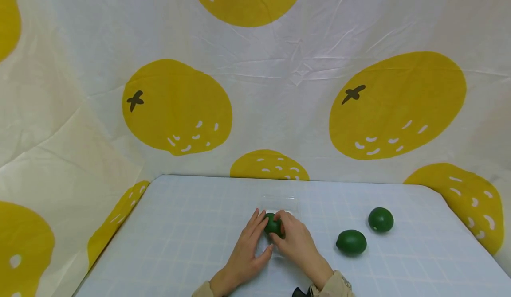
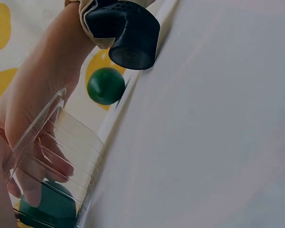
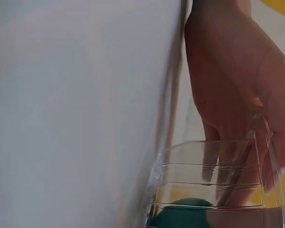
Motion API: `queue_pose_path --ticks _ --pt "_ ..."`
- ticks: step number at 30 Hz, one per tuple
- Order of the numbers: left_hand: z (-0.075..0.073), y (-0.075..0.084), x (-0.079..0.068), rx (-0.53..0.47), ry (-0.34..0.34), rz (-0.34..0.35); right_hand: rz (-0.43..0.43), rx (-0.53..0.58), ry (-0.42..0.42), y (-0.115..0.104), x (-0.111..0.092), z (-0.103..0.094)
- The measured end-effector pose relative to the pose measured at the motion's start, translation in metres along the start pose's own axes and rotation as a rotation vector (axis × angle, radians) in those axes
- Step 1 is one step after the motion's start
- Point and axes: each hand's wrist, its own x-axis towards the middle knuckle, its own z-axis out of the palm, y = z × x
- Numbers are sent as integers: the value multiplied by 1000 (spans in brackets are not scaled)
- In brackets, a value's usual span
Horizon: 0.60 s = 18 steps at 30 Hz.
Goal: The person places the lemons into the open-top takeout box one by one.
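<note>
A clear plastic container (image 1: 280, 201) stands on the table in front of me, partly hidden by both hands. My right hand (image 1: 296, 240) pinches a green lime-like fruit (image 1: 272, 224) between thumb and fingers, low inside the container. To its left, my left hand (image 1: 248, 249) has its fingers extended along the container's near left side, fingertips close to the fruit. In the left wrist view the fruit (image 2: 50, 206) shows through the clear wall (image 2: 78, 137). The right wrist view shows the left hand (image 3: 237, 80) at the far side of the container (image 3: 206, 173).
Two more green fruits lie on the table to the right: a pointed one (image 1: 351, 242) nearer and a rounder one (image 1: 381, 220) farther back. A pale checked cloth (image 1: 179, 235) covers the table. Behind it hangs a fruit-printed curtain (image 1: 279, 111). A black wrist device (image 2: 133, 40) sits at the right sleeve.
</note>
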Motion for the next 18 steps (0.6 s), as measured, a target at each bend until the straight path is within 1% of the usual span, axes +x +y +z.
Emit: queue_pose_path --ticks 11,15,18 --pt "-1 0 1 -11 7 15 -90 68 36 5 1 3" --pt "-2 0 1 -16 18 29 -107 58 19 6 -1 4" --pt "-1 0 1 -15 24 36 -92 28 7 6 -2 5"
